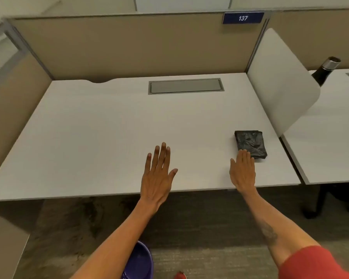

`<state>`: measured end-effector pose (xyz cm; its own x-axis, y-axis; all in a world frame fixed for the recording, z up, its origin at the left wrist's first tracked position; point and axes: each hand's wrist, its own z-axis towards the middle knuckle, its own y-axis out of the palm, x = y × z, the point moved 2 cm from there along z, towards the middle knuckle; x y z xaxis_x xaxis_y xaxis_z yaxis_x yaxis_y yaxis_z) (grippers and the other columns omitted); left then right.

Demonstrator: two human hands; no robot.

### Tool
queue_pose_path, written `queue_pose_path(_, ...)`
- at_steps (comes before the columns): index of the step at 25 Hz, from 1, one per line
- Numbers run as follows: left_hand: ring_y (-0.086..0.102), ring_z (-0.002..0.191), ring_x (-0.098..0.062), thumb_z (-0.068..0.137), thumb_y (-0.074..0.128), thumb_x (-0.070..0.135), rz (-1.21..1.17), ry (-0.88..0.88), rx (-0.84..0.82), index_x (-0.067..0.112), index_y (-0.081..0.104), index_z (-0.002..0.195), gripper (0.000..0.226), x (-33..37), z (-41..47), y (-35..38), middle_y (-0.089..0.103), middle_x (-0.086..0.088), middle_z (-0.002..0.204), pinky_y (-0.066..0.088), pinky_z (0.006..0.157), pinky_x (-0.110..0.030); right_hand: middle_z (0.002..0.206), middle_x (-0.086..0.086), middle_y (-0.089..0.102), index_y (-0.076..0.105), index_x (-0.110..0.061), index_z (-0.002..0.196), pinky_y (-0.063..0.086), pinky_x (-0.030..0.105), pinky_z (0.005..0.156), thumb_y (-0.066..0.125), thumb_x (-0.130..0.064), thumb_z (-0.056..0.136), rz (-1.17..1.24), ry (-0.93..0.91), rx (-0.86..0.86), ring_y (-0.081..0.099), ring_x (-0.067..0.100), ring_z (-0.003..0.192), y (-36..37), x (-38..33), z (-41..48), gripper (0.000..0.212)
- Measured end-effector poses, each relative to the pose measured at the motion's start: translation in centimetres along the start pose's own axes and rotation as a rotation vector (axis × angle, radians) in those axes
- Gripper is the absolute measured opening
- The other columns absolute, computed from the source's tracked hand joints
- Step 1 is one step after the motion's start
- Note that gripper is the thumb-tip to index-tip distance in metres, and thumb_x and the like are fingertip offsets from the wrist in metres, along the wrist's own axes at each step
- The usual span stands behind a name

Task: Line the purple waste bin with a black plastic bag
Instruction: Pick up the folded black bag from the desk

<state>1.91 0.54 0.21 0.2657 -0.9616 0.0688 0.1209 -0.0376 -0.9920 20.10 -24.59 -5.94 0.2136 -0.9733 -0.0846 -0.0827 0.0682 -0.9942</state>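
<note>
A folded black plastic bag [250, 142] lies flat on the white desk [109, 127], near its right front corner. My right hand [243, 171] is stretched out flat with its fingertips at the bag's near edge, holding nothing. My left hand [158, 174] hovers open over the desk's front middle, fingers straight and apart. The purple waste bin [140, 262] stands on the carpet below the desk's front edge; only part of its rim and inside shows, and my left forearm hides the rest.
Beige cubicle walls close the desk at the back and left. A grey cable hatch [185, 86] sits in the desktop at the back. A white divider panel [280, 81] stands at the right edge; beyond it is another desk with a dark bottle [326, 71].
</note>
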Motion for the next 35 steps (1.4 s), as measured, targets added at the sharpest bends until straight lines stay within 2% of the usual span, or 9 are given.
queue_pose_path(4,-0.007,0.156,-0.025,0.105,0.010,0.053,0.014,-0.033,0.010,0.012,-0.004,0.160,0.070,-0.7,0.4,1.1,-0.010,-0.009,0.169,0.001,0.128,-0.045,0.158,0.023,0.033,0.030,0.005,0.152,0.019,0.046,0.124,0.032,-0.022,0.108,-0.052,0.072,0.018,0.027,0.036,0.149,0.1,1.2,3.6,0.051)
queue_pose_path(8,-0.007,0.157,-0.024,0.105,0.008,0.052,0.007,-0.047,-0.005,0.011,-0.001,0.160,0.069,-1.5,-0.1,2.3,-0.009,-0.008,0.169,0.000,0.126,-0.044,0.147,0.022,0.048,0.044,0.005,0.142,0.032,0.046,0.115,0.035,-0.025,0.107,-0.143,0.113,0.018,0.043,0.035,0.138,0.4,0.9,5.9,0.047)
queue_pose_path(11,-0.004,0.157,-0.025,0.105,0.013,0.050,0.014,-0.058,-0.019,0.011,0.002,0.160,0.069,-1.9,-0.9,3.0,-0.006,-0.009,0.169,0.002,0.126,-0.044,0.127,0.019,0.063,0.059,0.001,0.124,0.047,0.044,0.096,0.042,-0.021,0.104,-0.141,0.130,0.040,0.059,0.033,0.117,0.5,0.8,6.4,0.035)
queue_pose_path(14,-0.001,0.156,-0.027,0.105,0.016,0.050,0.022,-0.072,-0.032,0.009,0.005,0.160,0.070,-2.2,-1.3,3.4,-0.003,-0.010,0.169,0.003,0.126,-0.044,0.106,0.016,0.070,0.069,-0.001,0.103,0.052,0.041,0.083,0.046,-0.012,0.102,-0.120,0.151,0.056,0.065,0.031,0.100,0.7,0.7,7.0,0.026)
queue_pose_path(17,0.003,0.156,-0.028,0.105,0.015,0.050,0.017,-0.076,-0.044,0.008,0.008,0.160,0.070,-2.5,-1.9,3.6,0.001,-0.011,0.169,0.003,0.126,-0.044,0.092,0.022,0.071,0.070,0.005,0.091,0.053,0.040,0.066,0.048,-0.004,0.100,-0.003,0.225,0.062,0.069,0.035,0.086,0.4,1.1,7.5,0.025)
queue_pose_path(19,0.005,0.156,-0.028,0.104,0.015,0.050,0.014,-0.077,-0.037,0.008,0.009,0.160,0.070,-2.5,-2.3,3.7,0.002,-0.011,0.169,0.002,0.126,-0.043,0.091,0.024,0.071,0.068,0.007,0.092,0.049,0.039,0.060,0.047,-0.002,0.100,0.104,0.287,0.109,0.069,0.038,0.083,0.2,1.4,7.5,0.024)
queue_pose_path(24,0.004,0.156,-0.028,0.104,0.013,0.051,-0.009,-0.078,-0.035,0.008,0.009,0.160,0.070,-2.2,-3.0,3.6,0.002,-0.011,0.169,0.000,0.126,-0.043,0.102,0.028,0.068,0.055,0.007,0.118,0.057,0.047,0.068,0.042,-0.009,0.104,0.329,0.377,0.247,0.069,0.043,0.089,-0.3,1.8,7.1,0.025)
queue_pose_path(30,-0.002,0.156,-0.027,0.104,0.008,0.053,-0.019,-0.073,-0.029,0.009,0.004,0.160,0.071,-1.1,-4.7,2.4,-0.005,-0.010,0.169,-0.001,0.126,-0.043,0.101,0.026,0.067,0.048,0.005,0.121,0.047,0.037,0.062,0.032,-0.009,0.105,0.579,0.437,0.365,0.067,0.040,0.085,-2.3,2.0,4.9,0.027)
queue_pose_path(35,-0.001,0.156,-0.028,0.103,0.009,0.054,-0.041,-0.050,-0.002,0.009,0.004,0.160,0.072,-0.1,-7.1,-0.4,-0.005,-0.010,0.168,-0.002,0.126,-0.043,0.101,0.027,0.067,0.047,0.002,0.120,0.048,0.041,0.062,0.030,-0.014,0.106,0.634,0.435,0.406,0.068,0.041,0.083,-5.2,0.7,-0.3,0.027)
